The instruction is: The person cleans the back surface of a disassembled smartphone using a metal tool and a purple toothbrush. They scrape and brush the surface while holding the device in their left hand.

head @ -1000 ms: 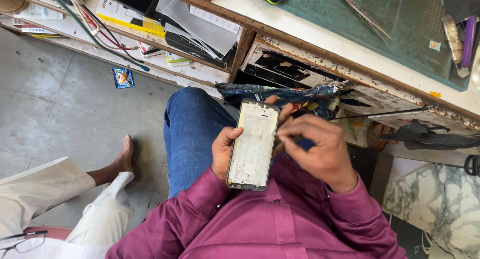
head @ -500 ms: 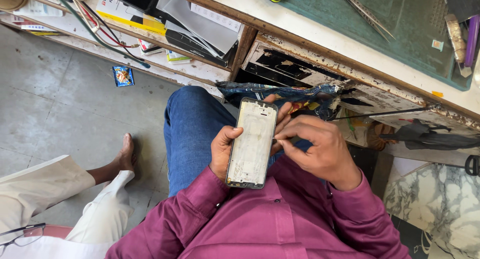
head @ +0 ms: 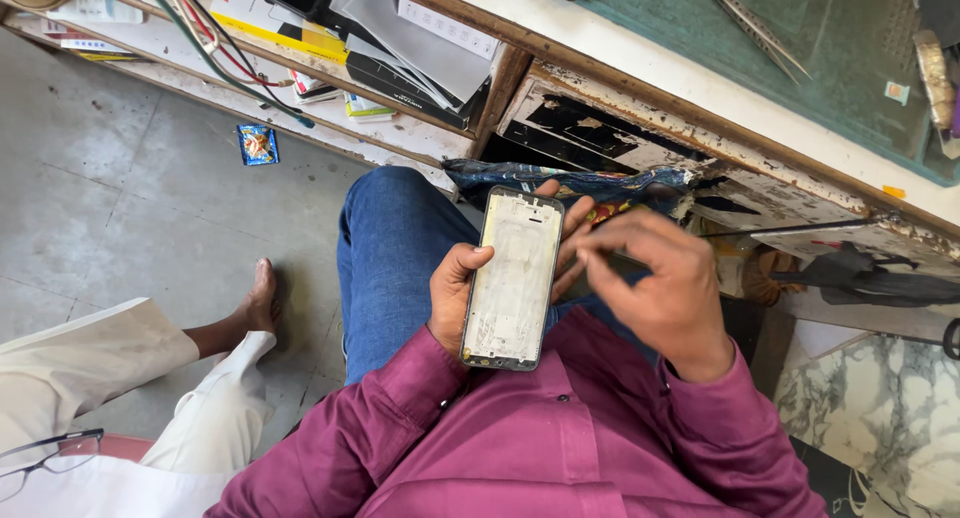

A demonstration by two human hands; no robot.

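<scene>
**Pale phone frame, right hand shifts along its edge**

The pale rectangular metal phone frame (head: 512, 278) sits upright over the lap, clasped by the left hand (head: 455, 293). The right hand (head: 655, 283), fingertips pinched, has slid up toward the frame's right edge; whether it grips anything I cannot tell. One frame, two hands, one pair of tweezers (head: 752, 23) on the green bench mat (head: 840, 68).

phone frame's (head: 512, 278) back hidden by left palm, right fingertips (head: 590, 246) blurred, tweezers (head: 752, 23) cut off at top

Open floor (head: 130, 198) lies left; shelf edge (head: 640, 128) — just above the phone frame (head: 512, 278) — blocks upward.
</scene>
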